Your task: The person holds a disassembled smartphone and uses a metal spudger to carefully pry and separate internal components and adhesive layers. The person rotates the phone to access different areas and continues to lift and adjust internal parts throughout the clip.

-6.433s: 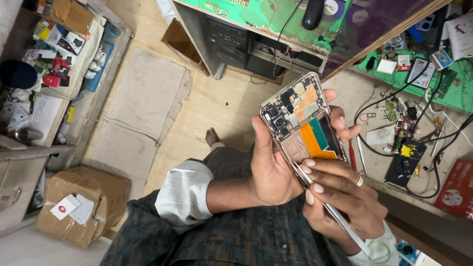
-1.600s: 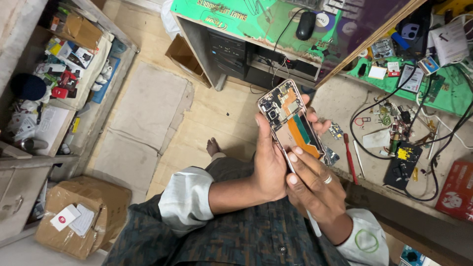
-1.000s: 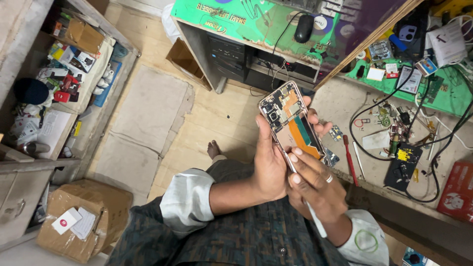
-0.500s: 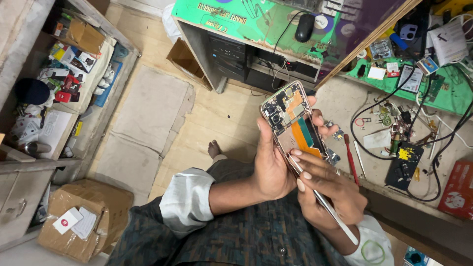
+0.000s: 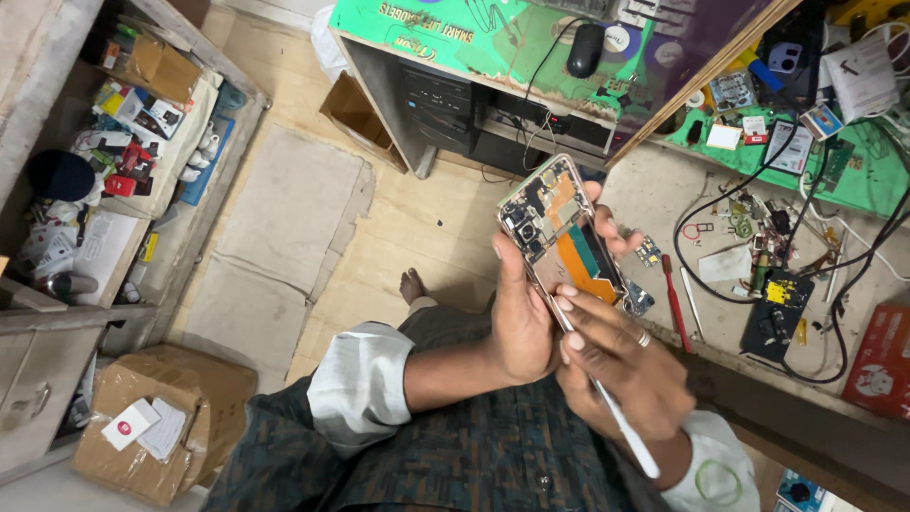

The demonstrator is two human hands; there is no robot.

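My left hand grips an opened smartphone with its back cover off, showing the circuit board, camera modules and an orange flex cable. The phone is held up over my lap, tilted. My right hand holds a thin white tool like a pen, its tip against the lower edge of the phone near the left thumb. A ring is on one finger of my right hand.
The workbench at right carries cables, a red screwdriver, small boards and parts. A green mat with a mouse lies above. A cardboard box sits lower left, and cluttered shelves stand at left.
My right hand has shifted its fingers from lying over the phone's lower part to gripping the white tool, with the tip pressed at the phone's edge. The phone stays in my left hand.
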